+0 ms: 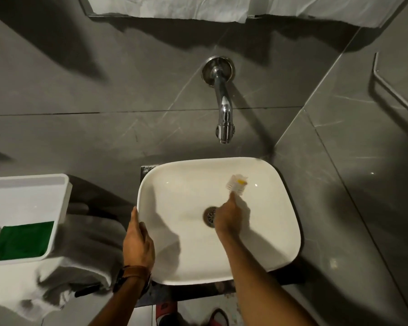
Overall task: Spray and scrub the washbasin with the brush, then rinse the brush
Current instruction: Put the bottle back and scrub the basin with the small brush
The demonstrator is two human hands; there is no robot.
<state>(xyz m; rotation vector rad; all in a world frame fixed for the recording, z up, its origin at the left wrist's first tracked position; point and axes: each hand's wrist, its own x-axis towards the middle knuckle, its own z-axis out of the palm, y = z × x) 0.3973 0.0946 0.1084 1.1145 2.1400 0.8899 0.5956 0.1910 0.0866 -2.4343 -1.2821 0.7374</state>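
A white rectangular washbasin (280, 231) sits below me with a metal drain (209, 214) at its middle. My right hand (227, 217) reaches into the bowl over the drain and grips a small brush (237, 183) with pale bristles and a yellow part. The brush head is blurred and lies against the far inner wall of the bowl. My left hand (138, 243), with a brown strap at the wrist, clasps the basin's left rim. A chrome tap (224, 109) juts from the wall above the basin; no water shows.
A white tray (33, 198) holding a green cloth (23, 240) stands to the left, above crumpled white towels (64, 278). Grey tiled walls close in behind and on the right, where a metal rail (396, 90) hangs. Red-and-grey slippers (167, 312) show on the floor below.
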